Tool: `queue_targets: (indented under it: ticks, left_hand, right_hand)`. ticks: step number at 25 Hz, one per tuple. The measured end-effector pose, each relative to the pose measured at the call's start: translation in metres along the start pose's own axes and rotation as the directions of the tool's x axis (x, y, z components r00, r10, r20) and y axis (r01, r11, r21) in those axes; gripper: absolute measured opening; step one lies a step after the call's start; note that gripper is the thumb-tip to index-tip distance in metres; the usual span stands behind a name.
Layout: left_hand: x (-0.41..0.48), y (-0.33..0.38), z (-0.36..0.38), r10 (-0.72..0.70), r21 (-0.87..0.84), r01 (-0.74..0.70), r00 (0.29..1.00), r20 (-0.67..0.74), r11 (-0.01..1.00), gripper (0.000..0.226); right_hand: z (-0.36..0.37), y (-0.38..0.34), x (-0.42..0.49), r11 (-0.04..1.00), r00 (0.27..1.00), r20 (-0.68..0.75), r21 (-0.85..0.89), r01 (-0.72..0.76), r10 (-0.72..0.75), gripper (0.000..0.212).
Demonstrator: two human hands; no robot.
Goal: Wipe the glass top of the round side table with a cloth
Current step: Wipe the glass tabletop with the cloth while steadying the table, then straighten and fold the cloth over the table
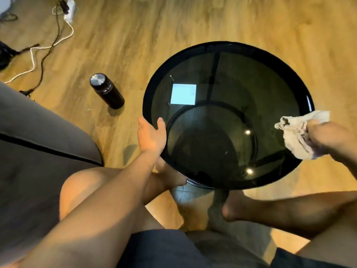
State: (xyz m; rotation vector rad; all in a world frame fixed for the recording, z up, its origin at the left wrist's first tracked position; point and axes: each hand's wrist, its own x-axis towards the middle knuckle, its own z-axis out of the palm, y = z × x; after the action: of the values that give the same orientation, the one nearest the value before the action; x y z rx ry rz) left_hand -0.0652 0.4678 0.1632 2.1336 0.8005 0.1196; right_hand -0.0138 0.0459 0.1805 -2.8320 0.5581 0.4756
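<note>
Seen from above, a seated person's bare knees fill the bottom of the frame. Just beyond them, left of centre, the left hand (151, 135) lies against the near left rim of a round black-rimmed counter with a dark smoked-glass top (241, 84). Its grip is open, with straight fingers and the thumb reaching over the edge.

At the right of the frame, the right hand (326, 136) has its grip closed around a crumpled white cloth (295, 136). The cloth sits at the counter's right rim, and it is unclear whether it is pressing on the glass.

The glass shows a pale square reflection, light spots and a few small specks, but no wipe marks. Judging by that, the wiping is at its start or only at the edge, with most of the top left to cover.

A grey sofa (38, 132) sits at left. Farther off, a black cylindrical flask with a steel lid (107, 90) stands on the wooden floor (173, 20). White and black cables (48, 45) trail at upper left.
</note>
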Motion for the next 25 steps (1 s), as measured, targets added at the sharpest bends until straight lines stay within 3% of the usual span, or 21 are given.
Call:
queue_targets:
  ticks: [2,4,5,7,10,14,17,21,23,25]
  left_hand:
    - [-0.003,0.003,-0.003,-0.01,0.002,0.01,1.0,0.007,1.0,0.055]
    - [-0.005,0.003,-0.003,-0.005,0.027,0.005,1.0,0.005,1.0,0.058]
    - [-0.006,0.002,-0.003,-0.002,0.04,0.002,1.0,0.003,0.999,0.06]
    - [-0.006,0.001,-0.002,-0.005,0.034,0.004,1.0,0.012,0.999,0.063]
    - [-0.003,-0.002,-0.002,0.007,0.027,-0.007,1.0,0.013,1.0,0.064]
    - [-0.002,-0.004,0.002,0.025,0.017,-0.025,1.0,0.011,1.0,0.064]
    - [0.002,-0.008,0.004,-0.005,-0.05,0.005,1.0,-0.002,0.999,0.065]
    - [0.006,-0.014,0.012,0.022,-0.132,-0.026,0.999,-0.032,0.991,0.068]
    - [0.008,-0.018,0.016,0.007,-0.17,-0.011,1.0,-0.027,0.985,0.07]
    - [0.01,-0.021,0.017,-0.003,-0.204,0.001,1.0,-0.011,0.979,0.072]
  right_hand:
    - [0.009,0.0,-0.037,0.952,0.99,0.046,0.273,-0.14,0.132,0.037]
    - [0.015,-0.007,-0.07,0.796,0.958,0.19,0.535,-0.283,0.213,0.035]
    - [0.016,-0.009,-0.082,0.744,0.937,0.253,0.571,-0.346,0.242,0.033]
    - [0.015,-0.006,-0.103,0.754,0.925,0.262,0.537,-0.377,0.276,0.035]
    - [0.004,-0.005,-0.1,0.737,0.949,0.152,0.601,-0.309,0.275,0.03]
    - [0.003,-0.017,-0.067,0.47,0.915,0.185,0.811,-0.349,0.359,0.015]
    - [0.029,-0.036,-0.084,0.355,0.899,0.219,0.863,-0.36,0.379,0.02]
    - [0.056,-0.062,-0.149,0.054,0.82,0.431,0.874,-0.484,0.376,0.03]
    - [0.064,-0.086,-0.179,-0.096,0.801,0.526,0.848,-0.522,0.287,0.035]
    - [0.069,-0.11,-0.204,-0.18,0.787,0.579,0.815,-0.551,0.215,0.042]
